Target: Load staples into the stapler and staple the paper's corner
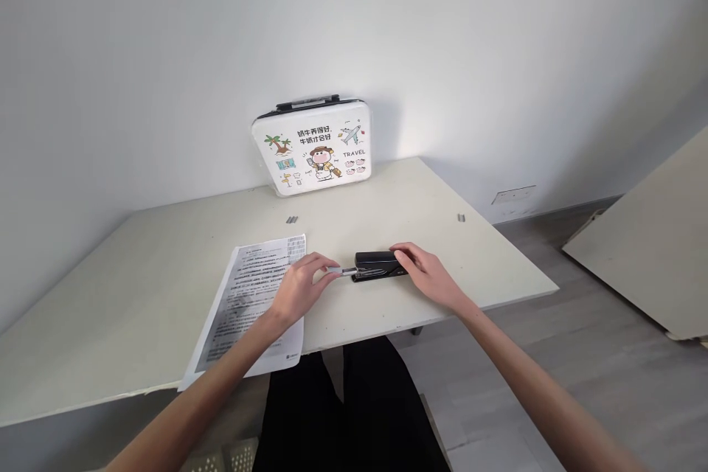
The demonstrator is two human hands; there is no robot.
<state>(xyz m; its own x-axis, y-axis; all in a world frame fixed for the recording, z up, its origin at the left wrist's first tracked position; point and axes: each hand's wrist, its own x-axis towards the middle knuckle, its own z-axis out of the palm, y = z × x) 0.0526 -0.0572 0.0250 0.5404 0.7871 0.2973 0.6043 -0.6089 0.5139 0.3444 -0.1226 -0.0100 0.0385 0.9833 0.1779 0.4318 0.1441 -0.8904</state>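
A black stapler lies near the table's front edge, with a small gap along its length where grey metal shows. My right hand grips its right end, thumb on top and fingers curled over the far side. At the other end, my left hand pinches a narrow silver metal piece between thumb and forefinger. That piece runs up to the stapler's left end; I cannot tell whether it is a staple strip or part of the stapler. Under my left hand and forearm lies a printed sheet of paper, partly covered.
Short staple strips lie on the white table beyond the paper, and another small staple strip sits toward the right edge. A white cartoon-printed case stands upright against the wall. A pale panel is at the far right.
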